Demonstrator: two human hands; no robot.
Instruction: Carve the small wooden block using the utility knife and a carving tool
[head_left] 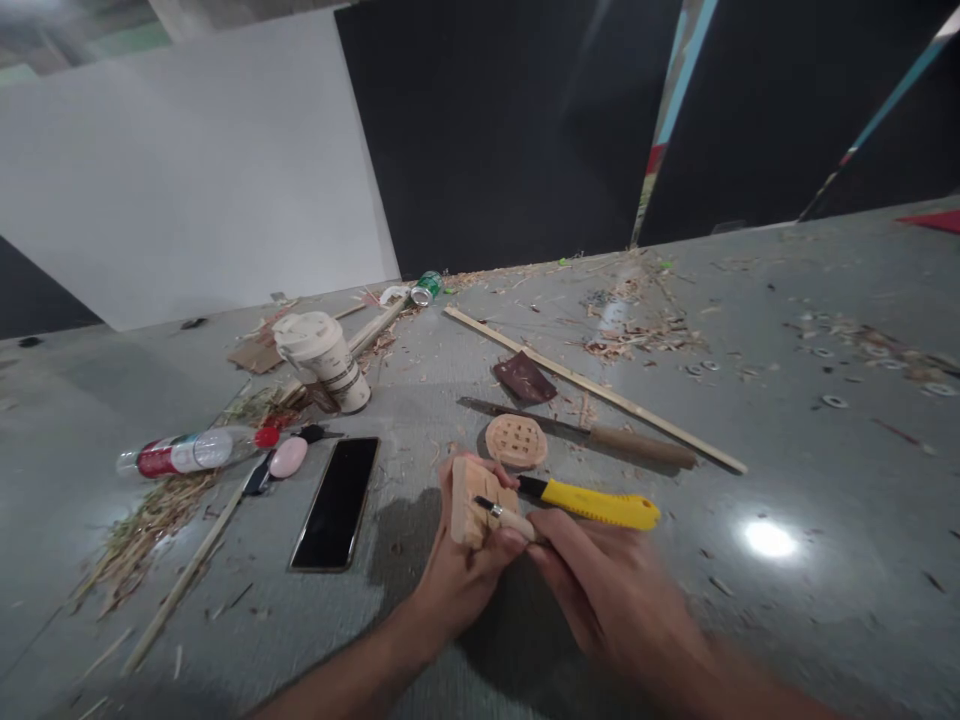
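Near the table's front edge, the left hand [457, 570] is clamped around a small wooden block [472, 512] while the right hand [600, 590] pinches a carving knife [501, 514] against it; short, shallow cuts seem wisest.

We kept our left hand [461, 560] in the lower middle of the view, with the forearm coming up from the bottom edge and the wrist bent slightly back. Its fingers were curled and closed in a grip, and the thumb lay on the near side. Our right hand [600, 590] came in from the lower right corner, palm turned down, the knuckles toward the camera. Its fingers were pinched together at the tips, and these tips touched the fingers of the left hand.
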